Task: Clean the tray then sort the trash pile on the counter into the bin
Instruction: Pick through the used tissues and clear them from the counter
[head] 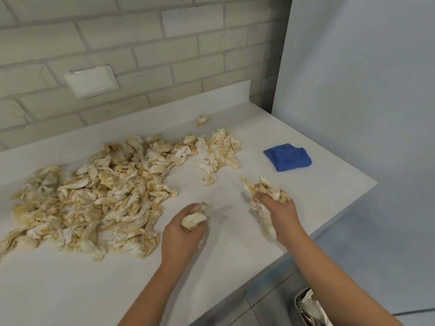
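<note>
Trash pile (94, 196) sprawls over the left half of the counter (235, 255), toward its back edge. I judge we're mid-sorting: left hand (186, 229) clenches one wad (193, 220), right hand (280, 208) clutches several. Next I'd carry both past the front edge to the bin (300, 304).

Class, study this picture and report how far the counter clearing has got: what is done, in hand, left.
Done: the bin already holds crumpled paper; the tray is out of view, so its cleaning cannot be judged. In hand: the left hand has a grip on a small wad, the right hand on a bigger bunch. Left: the big pile, a smaller clump and one stray scrap lie on the counter.
</note>
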Motion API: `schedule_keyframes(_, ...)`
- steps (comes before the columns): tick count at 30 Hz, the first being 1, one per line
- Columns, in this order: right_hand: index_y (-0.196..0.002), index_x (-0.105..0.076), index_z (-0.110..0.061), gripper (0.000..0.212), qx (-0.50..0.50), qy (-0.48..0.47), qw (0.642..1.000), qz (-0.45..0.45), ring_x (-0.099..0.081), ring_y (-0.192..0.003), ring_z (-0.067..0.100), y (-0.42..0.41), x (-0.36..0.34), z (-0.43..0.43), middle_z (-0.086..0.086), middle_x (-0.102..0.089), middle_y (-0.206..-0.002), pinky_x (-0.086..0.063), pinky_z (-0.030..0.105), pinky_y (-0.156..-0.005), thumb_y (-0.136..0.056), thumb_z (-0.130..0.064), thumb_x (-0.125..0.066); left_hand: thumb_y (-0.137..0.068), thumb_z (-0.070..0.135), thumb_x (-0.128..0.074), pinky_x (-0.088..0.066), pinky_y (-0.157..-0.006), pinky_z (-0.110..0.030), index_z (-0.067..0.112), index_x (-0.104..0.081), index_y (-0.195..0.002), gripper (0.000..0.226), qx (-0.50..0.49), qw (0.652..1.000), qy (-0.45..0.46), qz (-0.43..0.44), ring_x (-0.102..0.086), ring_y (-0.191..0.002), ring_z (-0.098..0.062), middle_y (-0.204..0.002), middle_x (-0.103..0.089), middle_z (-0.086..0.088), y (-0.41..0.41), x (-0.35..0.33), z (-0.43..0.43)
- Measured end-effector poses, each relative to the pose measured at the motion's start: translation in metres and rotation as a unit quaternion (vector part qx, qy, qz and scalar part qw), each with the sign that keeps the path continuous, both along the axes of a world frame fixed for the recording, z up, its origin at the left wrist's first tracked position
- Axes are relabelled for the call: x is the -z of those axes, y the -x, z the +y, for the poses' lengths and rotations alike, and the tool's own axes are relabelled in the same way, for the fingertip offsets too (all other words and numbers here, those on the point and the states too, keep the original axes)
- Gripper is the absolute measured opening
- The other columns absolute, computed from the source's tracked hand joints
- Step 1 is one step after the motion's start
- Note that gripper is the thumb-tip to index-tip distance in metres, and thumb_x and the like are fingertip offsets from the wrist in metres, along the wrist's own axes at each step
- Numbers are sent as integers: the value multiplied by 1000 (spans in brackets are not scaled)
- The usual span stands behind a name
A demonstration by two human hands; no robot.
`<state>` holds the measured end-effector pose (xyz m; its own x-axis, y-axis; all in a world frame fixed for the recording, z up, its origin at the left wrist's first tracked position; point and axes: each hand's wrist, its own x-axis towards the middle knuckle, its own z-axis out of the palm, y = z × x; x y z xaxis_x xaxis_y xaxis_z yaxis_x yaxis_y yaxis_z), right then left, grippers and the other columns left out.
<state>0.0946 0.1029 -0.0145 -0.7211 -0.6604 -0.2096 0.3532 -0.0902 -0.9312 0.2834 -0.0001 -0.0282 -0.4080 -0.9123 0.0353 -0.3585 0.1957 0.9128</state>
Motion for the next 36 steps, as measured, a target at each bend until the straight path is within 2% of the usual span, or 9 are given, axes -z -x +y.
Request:
schedule_keyframes(2,-95,-70,-18,16,-5,16,998,-66,-65,-66,12,13,-6,14,-1,-70,-78,-53,23,-57,-85,-6,-64,-82,7,-68,-44,-51,-6,32,-62,-109,37,-15,997,-61,51,-62,-59,7,-69,-67,21,14,-11,8)
schedule_keyframes(4,-99,-70,-23,22,-18,33,996,-82,-64,-65,11,29,-10,34,-4,-71,-80,-52,25,-59,-88,-7,-59,-83,10,-67,-44,-54,-4,27,-63,-114,36,-8,992,-102,80,-62,-69,12,-82,-66,23,34,-22,23)
schedule_keyframes(11,-110,-66,-29,34,-46,62,988,-137,-59,-64,9,112,10,151,-8,-67,-83,-48,25,-56,-79,-16,-57,-84,19,-67,-53,-81,-21,32,-66,-110,29,98,973,-192,88,-67,-92,-4,-103,-70,13,132,-32,139)
schedule_keyframes(17,-110,-68,-31,33,-14,-24,983,-182,-66,-85,13,171,80,254,-5,-70,-96,-49,32,-75,-78,-29,-62,-85,10,-66,-50,-66,-13,26,-67,-99,22,143,944,-288,74,-65,-78,-5,-89,-72,5,219,27,239)
schedule_keyframes(23,-102,-69,-20,32,94,-132,957,-239,-70,-94,19,198,238,296,5,-70,-111,-49,41,-89,-71,-27,-74,-88,7,-63,-41,-51,-2,24,-52,-103,26,87,930,-358,15,-59,-57,14,-83,-60,9,278,168,281)
schedule_keyframes(26,-91,-72,-11,12,130,-159,946,-250,-71,-80,20,205,332,301,10,-74,-94,-50,40,-79,-80,-15,-68,-88,11,-64,-45,-56,-7,29,-52,-101,25,85,933,-348,-43,-63,-65,6,-89,-65,0,293,269,286)
schedule_keyframes(30,-98,-67,-18,17,158,-248,934,-202,-68,-84,25,208,449,302,4,-74,-87,-52,42,-81,-82,-21,-71,-90,20,-62,-46,-61,-20,30,-55,-95,13,111,934,-314,-127,-65,-76,-16,-82,-68,3,314,407,292)
schedule_keyframes(33,-102,-64,-30,38,113,-385,912,-82,-66,-87,21,208,533,305,-3,-71,-89,-52,44,-86,-73,-55,-65,-89,23,-61,-45,-61,-17,35,-53,-94,16,134,941,-268,-160,-64,-79,-16,-81,-67,8,328,496,299)
schedule_keyframes(36,-118,-55,-28,46,78,-412,907,39,-58,-100,17,206,591,309,-7,-58,-107,-43,30,-86,-81,-55,-57,-89,21,-62,-41,-67,-6,37,-48,-104,26,175,942,-224,-178,-61,-83,-8,-90,-62,12,340,562,303)
